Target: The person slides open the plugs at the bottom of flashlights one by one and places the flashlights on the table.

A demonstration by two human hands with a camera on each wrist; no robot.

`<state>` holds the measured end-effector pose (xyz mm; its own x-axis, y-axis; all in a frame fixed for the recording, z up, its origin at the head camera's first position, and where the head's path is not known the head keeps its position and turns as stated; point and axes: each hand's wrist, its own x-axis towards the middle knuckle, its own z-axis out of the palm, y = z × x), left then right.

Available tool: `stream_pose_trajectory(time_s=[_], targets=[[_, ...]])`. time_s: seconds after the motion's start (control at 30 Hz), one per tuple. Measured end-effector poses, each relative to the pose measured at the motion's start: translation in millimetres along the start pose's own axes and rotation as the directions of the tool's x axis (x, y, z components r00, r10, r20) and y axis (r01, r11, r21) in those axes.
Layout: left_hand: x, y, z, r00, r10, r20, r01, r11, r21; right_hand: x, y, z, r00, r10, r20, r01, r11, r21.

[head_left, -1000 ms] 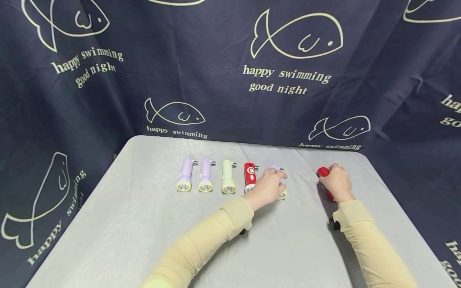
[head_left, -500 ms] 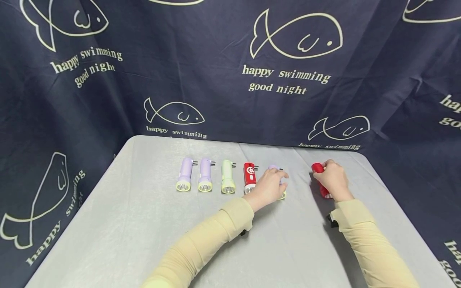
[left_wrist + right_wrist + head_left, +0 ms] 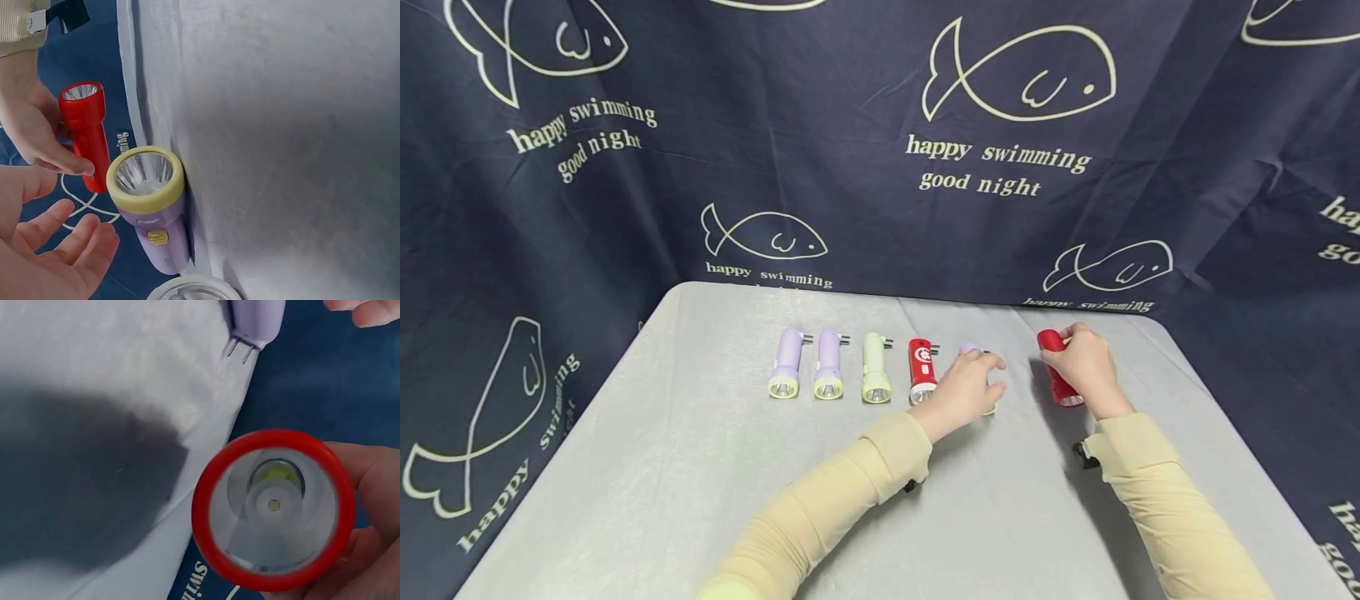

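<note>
In the head view my right hand grips a red flashlight over the table's right side. Its red-rimmed lens faces the right wrist camera. My left hand hovers over a purple flashlight with a yellow head, hiding much of it in the head view. From the left wrist, that purple flashlight lies apart from the loosely bent fingers, which hold nothing. Just left of it lies a red flashlight with a white print, its white head partly behind my left hand.
Further left in the row lie a green flashlight and two purple ones, the inner purple flashlight and the outer purple flashlight. Plug prongs stick out to their right. Grey cloth covers the table; a dark blue fish-print curtain hangs behind.
My right hand has carried the red flashlight leftward and slightly away from me, and more of the flashlight shows now. The left hand has stayed nearly in place over the purple flashlight.
</note>
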<state>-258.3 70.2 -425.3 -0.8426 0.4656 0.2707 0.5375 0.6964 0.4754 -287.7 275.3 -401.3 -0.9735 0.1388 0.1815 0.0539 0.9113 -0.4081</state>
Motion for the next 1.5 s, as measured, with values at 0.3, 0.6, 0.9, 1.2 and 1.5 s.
stream_pose_trajectory(time_s=[0.3,0.6,0.9,1.2,1.5], targets=[[1.8,6.6,-1.4,0.999,-0.034,0.031,0.037,0.994,-0.102,-3.9,-17,-7,0.999,-0.049,-0.022,0.049,0.998,0.035],[2.3,9.7,1.6,0.997,-0.054,0.05,0.065,0.967,-0.247,-10.7,-34,-11,0.994,-0.099,-0.044,0.102,0.993,0.067],[2.0,15.4,2.8,0.997,-0.069,0.026,0.074,0.929,-0.361,-15.3,-47,-14,0.99,-0.125,-0.059,0.129,0.989,0.075],[0.0,25.1,3.2,0.99,-0.134,-0.031,0.101,0.86,-0.5,-19.6,-56,-16,0.988,-0.132,-0.075,0.139,0.986,0.094],[-1.7,27.1,5.1,0.972,-0.232,-0.03,0.171,0.792,-0.586,-20.9,-61,-14,0.99,-0.127,-0.067,0.134,0.985,0.112]])
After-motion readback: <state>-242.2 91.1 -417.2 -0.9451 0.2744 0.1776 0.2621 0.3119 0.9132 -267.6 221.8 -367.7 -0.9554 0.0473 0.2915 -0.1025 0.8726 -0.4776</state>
